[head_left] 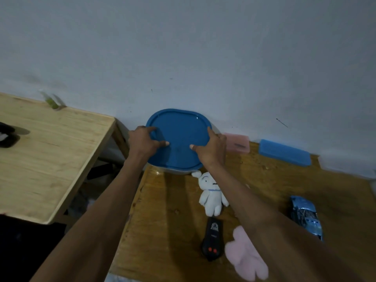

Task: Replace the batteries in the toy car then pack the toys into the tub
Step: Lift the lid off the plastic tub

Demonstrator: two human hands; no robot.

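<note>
i have both hands on the lid (180, 137) of the tub (177, 170), mid-frame against the wall. my left hand (142, 142) grips the lid's left rim, thumb on top and fingers curled over the edge; my right hand (211, 148) holds the right rim the same way, thumb laid across the top. the tub is closed, with only a pale sliver of its wall showing under the lid's near edge.

the toys are all outside: the white doll (211, 195) just below the tub, the remote (212, 239) below that, the pink plush (246, 256) at lower centre, the car (306, 216) at right, well apart from the tub.

my read is that the lid comes off now. to do it well i'd peel one side first rather than pull both at once, keep the tub from sliding off the table's (162, 210) left edge, which is close, then set the lid clear of the toys. whether the car's batteries are already changed, i cannot tell.
</note>
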